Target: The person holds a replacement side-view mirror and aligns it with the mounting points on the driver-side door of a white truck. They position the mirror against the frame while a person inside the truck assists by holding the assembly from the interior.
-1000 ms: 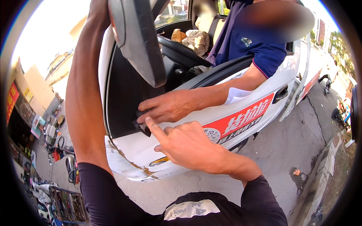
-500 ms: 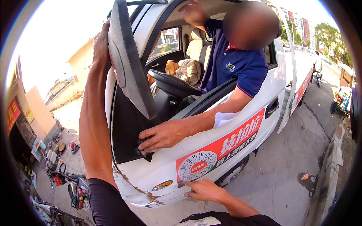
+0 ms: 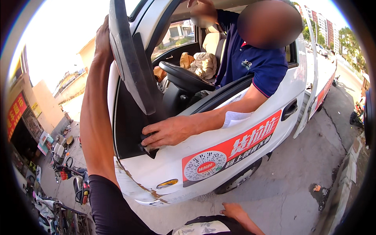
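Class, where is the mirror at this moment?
In the head view, the mirror is left of centre, reaching down from the top edge, with the left hand at its left side and the steering wheel to its right.

That mirror (image 3: 130, 62) over there is long and grey with a darker rim, standing on end at a slant by the white truck's (image 3: 154, 166) front corner, its rounded lower tip angled rightward.

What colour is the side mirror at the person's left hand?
The side mirror is dark grey to black, seen in the head view.
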{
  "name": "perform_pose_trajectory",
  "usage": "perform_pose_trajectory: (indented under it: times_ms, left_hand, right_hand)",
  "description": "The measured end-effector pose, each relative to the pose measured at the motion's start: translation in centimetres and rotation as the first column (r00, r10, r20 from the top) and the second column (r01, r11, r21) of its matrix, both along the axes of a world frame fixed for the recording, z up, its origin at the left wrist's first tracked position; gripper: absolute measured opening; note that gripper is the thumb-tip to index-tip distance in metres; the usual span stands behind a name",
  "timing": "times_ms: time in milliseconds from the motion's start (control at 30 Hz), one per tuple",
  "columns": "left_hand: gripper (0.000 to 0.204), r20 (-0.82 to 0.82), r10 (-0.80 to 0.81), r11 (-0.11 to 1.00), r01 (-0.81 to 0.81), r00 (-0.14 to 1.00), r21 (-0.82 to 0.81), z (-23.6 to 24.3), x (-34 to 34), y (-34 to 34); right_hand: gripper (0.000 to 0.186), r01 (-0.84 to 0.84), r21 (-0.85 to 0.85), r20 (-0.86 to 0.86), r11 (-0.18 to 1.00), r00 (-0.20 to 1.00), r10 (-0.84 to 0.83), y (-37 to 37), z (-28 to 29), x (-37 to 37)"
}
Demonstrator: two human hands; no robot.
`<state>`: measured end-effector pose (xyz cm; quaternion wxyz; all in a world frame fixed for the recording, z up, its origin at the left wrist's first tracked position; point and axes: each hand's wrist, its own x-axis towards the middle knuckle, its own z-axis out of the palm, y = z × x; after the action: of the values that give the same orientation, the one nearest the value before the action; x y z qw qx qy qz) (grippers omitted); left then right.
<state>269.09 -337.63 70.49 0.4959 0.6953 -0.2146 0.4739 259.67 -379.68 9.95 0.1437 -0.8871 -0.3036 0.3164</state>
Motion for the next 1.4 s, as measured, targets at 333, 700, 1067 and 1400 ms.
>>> perform_pose_trajectory:
  times_ms: [333,700,1067,1400]
  left_hand:
    - [0.024,-0.069,0.033,0.997,-0.027,0.997,0.075,0.3,-0.9,-0.2]
    - [0.066,-0.530,-0.736,0.479,0.877,0.420,0.030,3.4,1.6,7.9]
    - [0.061,-0.336,-0.757,0.531,0.828,0.560,0.182,4.2,2.7,10.7]
    - [0.057,-0.398,-0.781,0.497,0.865,0.481,0.070,1.1,1.2,3.9]
  right_hand:
    - [0.049,0.038,0.427,0.155,0.903,0.981,-0.114,1.6,6.5,3.1]
    - [0.046,0.050,0.475,0.153,0.879,0.979,-0.138,0.0,6.3,3.7]
    - [0.048,0.100,0.488,0.063,0.867,0.987,-0.149,-0.3,6.4,3.9]
    - [0.049,0.085,0.429,0.144,0.899,0.976,-0.161,-1.2,5.9,3.8]
